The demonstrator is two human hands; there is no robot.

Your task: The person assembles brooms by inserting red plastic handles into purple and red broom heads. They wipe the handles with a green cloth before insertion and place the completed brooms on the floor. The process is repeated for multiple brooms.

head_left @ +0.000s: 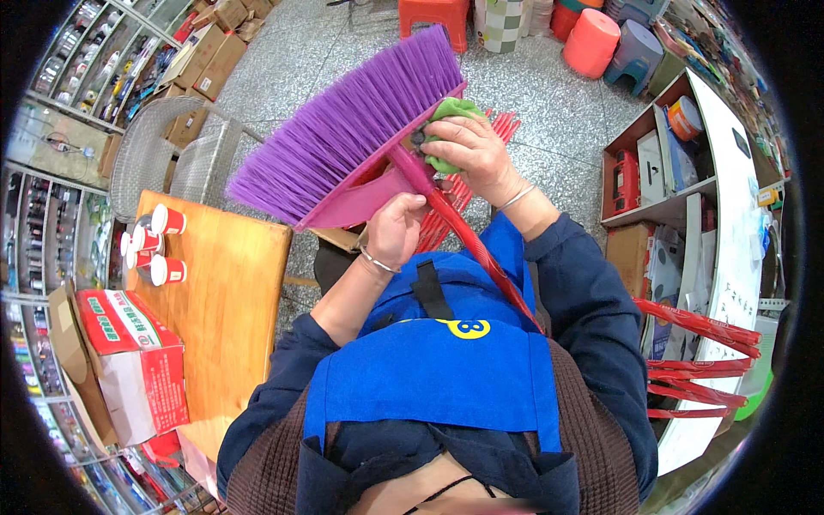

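Against the broom (pixel 352 129), my right hand (pixel 472 150) grasped a green cloth (pixel 457 108); my left hand (pixel 395 230) gripped beside the handle (pixel 478 240). Wiping seemed the step; the next move likely called for steady holding as the cloth slid. The broom hung past the table's (pixel 232 318) far right corner, paper cups (pixel 169 220) near its far left.

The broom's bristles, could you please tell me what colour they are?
The broom's bristles are purple, shown best in the head view.
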